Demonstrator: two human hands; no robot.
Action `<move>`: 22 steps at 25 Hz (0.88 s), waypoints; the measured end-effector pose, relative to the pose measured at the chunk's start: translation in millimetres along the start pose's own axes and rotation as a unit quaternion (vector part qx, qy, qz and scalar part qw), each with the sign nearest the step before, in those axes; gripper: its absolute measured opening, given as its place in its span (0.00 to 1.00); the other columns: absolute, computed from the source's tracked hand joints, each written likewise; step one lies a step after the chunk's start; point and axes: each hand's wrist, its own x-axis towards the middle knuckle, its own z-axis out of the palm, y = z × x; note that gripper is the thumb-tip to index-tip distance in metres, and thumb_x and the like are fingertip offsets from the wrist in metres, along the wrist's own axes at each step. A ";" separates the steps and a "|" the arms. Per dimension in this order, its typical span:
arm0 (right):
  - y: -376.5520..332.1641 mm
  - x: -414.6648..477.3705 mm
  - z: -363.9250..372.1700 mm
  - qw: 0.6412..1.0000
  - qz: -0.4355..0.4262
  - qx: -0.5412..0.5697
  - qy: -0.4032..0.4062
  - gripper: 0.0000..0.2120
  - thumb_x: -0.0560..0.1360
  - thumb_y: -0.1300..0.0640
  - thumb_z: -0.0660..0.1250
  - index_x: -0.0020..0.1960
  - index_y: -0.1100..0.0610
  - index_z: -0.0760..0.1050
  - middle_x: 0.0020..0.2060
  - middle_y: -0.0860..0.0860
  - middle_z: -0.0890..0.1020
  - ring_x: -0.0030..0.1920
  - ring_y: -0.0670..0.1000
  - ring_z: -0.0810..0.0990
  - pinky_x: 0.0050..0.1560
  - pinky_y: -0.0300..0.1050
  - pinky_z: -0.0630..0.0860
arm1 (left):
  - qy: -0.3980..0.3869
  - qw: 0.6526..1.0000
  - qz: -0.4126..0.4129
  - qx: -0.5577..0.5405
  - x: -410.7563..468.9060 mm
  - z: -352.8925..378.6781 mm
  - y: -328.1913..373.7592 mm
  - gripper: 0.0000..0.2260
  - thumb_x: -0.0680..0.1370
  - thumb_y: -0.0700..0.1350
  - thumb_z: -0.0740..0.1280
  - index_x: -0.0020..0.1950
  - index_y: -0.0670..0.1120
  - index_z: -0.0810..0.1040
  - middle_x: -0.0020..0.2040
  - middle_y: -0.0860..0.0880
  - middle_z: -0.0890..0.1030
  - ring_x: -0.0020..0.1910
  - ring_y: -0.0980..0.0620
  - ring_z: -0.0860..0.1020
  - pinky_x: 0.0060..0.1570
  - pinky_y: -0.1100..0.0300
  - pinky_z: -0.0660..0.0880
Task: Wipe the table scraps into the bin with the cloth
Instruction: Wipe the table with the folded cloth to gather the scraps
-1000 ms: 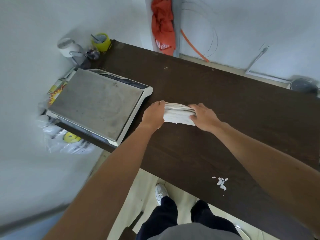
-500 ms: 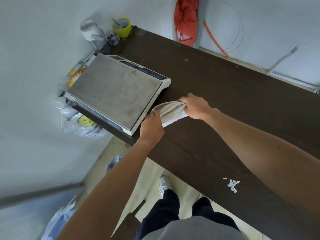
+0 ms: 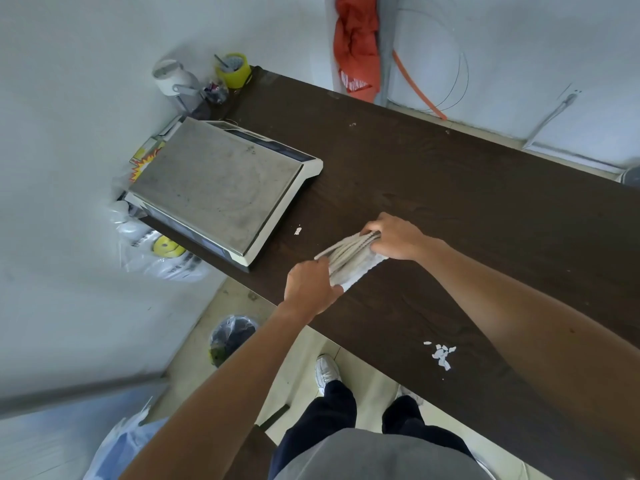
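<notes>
Stretching between both hands' fingers, the cloth lies gripped.

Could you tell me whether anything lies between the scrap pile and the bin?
Nothing visible on the table: it is bare wood from the scrap pile to the near edge, with the bin on the floor beyond. Only the left hand, gripping the cloth, is near that edge.

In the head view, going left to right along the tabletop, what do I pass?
scale → left hand → cloth → right hand → pile of white scraps. The lone scrap sits level with the scale's right corner, so its place in the order is unclear and it is left out.
</notes>
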 end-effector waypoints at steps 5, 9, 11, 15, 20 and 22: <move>49.0 -41.4 4.8 0.999 0.013 0.038 -0.007 0.18 0.69 0.56 0.62 0.54 0.40 0.78 0.48 0.43 0.70 0.50 0.50 0.73 0.44 0.43 0.66 | -0.042 0.999 0.025 -0.010 -31.6 13.9 54.8 0.20 0.73 0.59 0.68 0.57 0.46 0.79 0.44 0.48 0.85 0.41 0.47 0.83 0.42 0.57 0.79; 85.3 -75.9 3.2 0.999 0.025 0.032 0.000 0.18 0.69 0.56 0.61 0.54 0.41 0.80 0.51 0.46 0.71 0.53 0.51 0.72 0.51 0.45 0.67 | -0.045 0.998 0.054 -0.002 -47.6 24.3 100.6 0.20 0.73 0.60 0.68 0.54 0.46 0.79 0.42 0.48 0.84 0.38 0.47 0.82 0.37 0.58 0.71; 102.6 -91.1 1.3 0.999 0.040 0.035 0.010 0.17 0.70 0.56 0.62 0.54 0.41 0.80 0.51 0.46 0.71 0.54 0.51 0.72 0.51 0.45 0.67 | -0.047 0.997 0.063 -0.002 -49.0 26.9 119.4 0.20 0.73 0.60 0.69 0.55 0.46 0.79 0.42 0.48 0.84 0.40 0.46 0.82 0.39 0.58 0.75; 126.5 -116.9 -2.1 0.996 0.069 0.060 0.021 0.17 0.70 0.55 0.61 0.53 0.38 0.78 0.51 0.45 0.72 0.52 0.50 0.73 0.49 0.44 0.71 | -0.063 0.996 0.064 -0.020 -45.4 25.3 139.2 0.20 0.72 0.60 0.69 0.56 0.48 0.79 0.44 0.49 0.84 0.41 0.47 0.82 0.45 0.54 0.81; 124.7 -122.6 -2.4 0.998 0.034 0.011 0.048 0.18 0.73 0.51 0.59 0.61 0.38 0.75 0.52 0.46 0.74 0.49 0.49 0.75 0.43 0.44 0.72 | -0.084 0.993 0.021 -0.086 -28.2 15.0 125.9 0.18 0.72 0.60 0.67 0.56 0.50 0.77 0.46 0.50 0.84 0.46 0.47 0.82 0.50 0.53 0.79; 122.5 -116.0 -1.9 0.998 0.024 -0.016 0.059 0.18 0.77 0.49 0.56 0.66 0.41 0.72 0.56 0.50 0.73 0.55 0.53 0.75 0.50 0.48 0.73 | -0.066 0.994 0.021 -0.084 -18.9 9.1 118.1 0.17 0.73 0.59 0.66 0.55 0.50 0.77 0.47 0.51 0.84 0.47 0.46 0.82 0.49 0.53 0.78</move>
